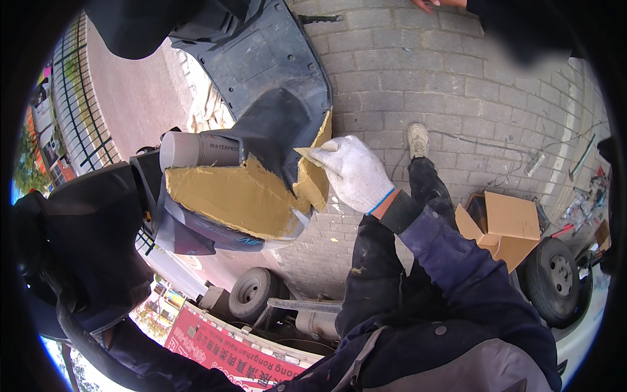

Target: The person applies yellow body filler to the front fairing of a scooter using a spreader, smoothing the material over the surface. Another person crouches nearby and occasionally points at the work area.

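Observation:
In a white knit glove with a blue cuff, my right hand [356,171] pinches a small tan, flat, pointed piece [305,152] whose kind I cannot make out. The piece is at the edge of the mustard-yellow layer [228,199], which looks like thick paste and spreads with ragged edges over the scooter's body [264,81]. A grey-white cylindrical tub [196,150] lies on its side by the upper edge of that layer. My left arm [157,359] reaches toward the black seat [85,228] at lower left; its hand is hidden there.
An open cardboard box [506,225] stands on the brick paving to the right, near a vehicle wheel [552,281]. Below the scooter are another wheel [253,294] and a red printed panel [222,349]. Another person's hand [437,4] shows at the top.

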`<state>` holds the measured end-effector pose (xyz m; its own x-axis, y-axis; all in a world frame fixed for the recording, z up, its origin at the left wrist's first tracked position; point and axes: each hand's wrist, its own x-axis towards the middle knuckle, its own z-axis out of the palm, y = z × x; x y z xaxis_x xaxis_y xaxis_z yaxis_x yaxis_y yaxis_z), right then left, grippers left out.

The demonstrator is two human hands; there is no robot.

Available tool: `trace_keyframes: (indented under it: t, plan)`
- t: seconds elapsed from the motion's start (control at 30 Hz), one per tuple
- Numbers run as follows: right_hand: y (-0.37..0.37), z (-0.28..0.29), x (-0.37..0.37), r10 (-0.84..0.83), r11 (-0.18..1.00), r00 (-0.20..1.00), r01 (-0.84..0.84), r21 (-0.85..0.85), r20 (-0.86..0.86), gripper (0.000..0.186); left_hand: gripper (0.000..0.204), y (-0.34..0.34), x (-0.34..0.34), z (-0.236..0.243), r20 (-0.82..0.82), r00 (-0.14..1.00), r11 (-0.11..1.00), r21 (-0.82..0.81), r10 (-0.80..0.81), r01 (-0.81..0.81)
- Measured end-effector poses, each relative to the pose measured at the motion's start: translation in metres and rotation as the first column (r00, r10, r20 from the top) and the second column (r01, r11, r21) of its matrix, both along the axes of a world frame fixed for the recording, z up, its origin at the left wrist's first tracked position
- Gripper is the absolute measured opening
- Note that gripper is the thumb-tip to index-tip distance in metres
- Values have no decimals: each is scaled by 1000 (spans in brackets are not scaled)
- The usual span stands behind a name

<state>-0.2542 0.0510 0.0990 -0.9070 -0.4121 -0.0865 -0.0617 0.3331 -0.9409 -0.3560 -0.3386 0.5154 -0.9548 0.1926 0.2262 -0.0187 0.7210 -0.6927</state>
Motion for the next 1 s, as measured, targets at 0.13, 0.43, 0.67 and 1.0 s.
trace_keyframes:
  t: [0.13,0.43,0.67,1.0]
  plan:
    - [5,-4,12,-208,942,948,260,-211,239,32,61,9,18,12,-10,1000,999,-32,-5,5]
    - [-35,-83,41,-393,898,724,434,69,566,41,60,20,53,34,-25,1000,997,-78,-6,4]
    - [-53,-49,58,-421,899,786,429,92,453,45,60,22,60,34,-53,999,998,-68,3,-7]
    - [-47,28,64,-373,922,837,383,58,401,44,60,16,48,31,-66,998,999,-50,-10,6]
